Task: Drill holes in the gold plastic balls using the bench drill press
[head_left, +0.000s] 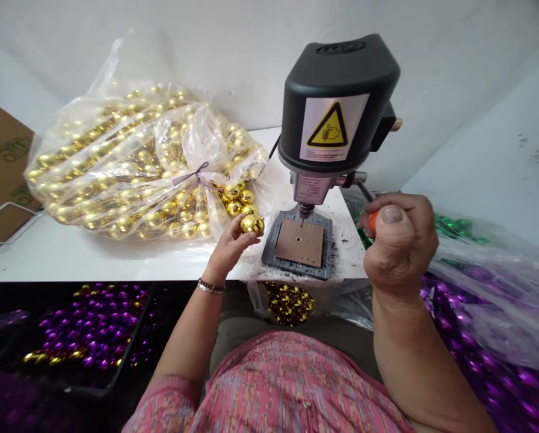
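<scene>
Between the fingertips of my left hand [230,246] is a shiny gold faceted ball [252,225], just left of the drill press base. My right hand [402,243] is wrapped round the orange knob [373,222] of the drill press's feed lever. The black drill press [339,102] carries a yellow warning label. Its bit points down over a brown square plate [299,242] with a small hole, which lies on the grey base [274,260]. Dark shavings are scattered round the base. More loose gold balls [234,207] lie by the mouth of the bag, behind my left hand.
A large clear plastic bag [116,162] of gold balls, tied with a dark string, takes up the table's left side. Below the table edge sit gold balls [290,304] and a dark crate of purple balls [93,325]. Bagged purple balls [481,337] lie at right. A cardboard box [3,162] stands far left.
</scene>
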Tool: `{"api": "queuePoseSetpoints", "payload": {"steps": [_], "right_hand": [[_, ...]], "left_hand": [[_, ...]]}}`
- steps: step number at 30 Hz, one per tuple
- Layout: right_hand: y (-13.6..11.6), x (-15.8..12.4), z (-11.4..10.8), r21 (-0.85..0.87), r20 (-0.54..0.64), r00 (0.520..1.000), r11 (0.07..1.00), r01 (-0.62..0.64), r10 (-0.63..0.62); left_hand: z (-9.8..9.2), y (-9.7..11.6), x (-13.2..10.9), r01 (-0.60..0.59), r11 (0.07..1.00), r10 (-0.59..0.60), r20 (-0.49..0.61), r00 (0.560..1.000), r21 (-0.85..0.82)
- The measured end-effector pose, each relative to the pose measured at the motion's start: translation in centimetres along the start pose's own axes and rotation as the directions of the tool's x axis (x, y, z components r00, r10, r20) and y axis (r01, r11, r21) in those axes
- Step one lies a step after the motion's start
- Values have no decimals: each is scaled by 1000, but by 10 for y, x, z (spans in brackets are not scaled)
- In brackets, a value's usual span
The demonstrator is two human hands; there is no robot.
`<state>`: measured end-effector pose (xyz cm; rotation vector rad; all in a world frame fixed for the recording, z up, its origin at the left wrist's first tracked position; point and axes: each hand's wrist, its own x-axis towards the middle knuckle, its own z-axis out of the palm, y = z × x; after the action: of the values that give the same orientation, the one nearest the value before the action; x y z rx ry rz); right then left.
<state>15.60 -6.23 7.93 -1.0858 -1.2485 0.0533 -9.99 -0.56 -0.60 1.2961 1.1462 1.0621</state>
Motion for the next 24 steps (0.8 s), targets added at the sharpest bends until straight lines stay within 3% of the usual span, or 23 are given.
{"api": "queuePoseSetpoints", "payload": {"steps": [2, 5, 9, 13, 24], "right_hand": [[0, 0, 0, 1, 0, 1000, 1000, 2, -2], [-1, 0, -3, -8, 27, 1000, 1000, 12, -11], [-5, 1, -6, 4, 58, 997, 999, 43, -43], [-9, 2, -6, 11, 62, 997, 999, 35, -36], [-11, 4, -9, 9, 102, 994, 999, 32, -32]], "left_hand": [[10, 5, -1, 111, 983, -103, 58, 993, -148], [25, 7, 1, 222, 966, -209, 107, 972, -129], [38, 3, 6, 98, 984, -118, 133, 984, 150], [49, 3, 12, 17, 925, -60, 103, 993, 380], [67, 24, 21, -96, 747, -49, 197, 979, 658]]}}
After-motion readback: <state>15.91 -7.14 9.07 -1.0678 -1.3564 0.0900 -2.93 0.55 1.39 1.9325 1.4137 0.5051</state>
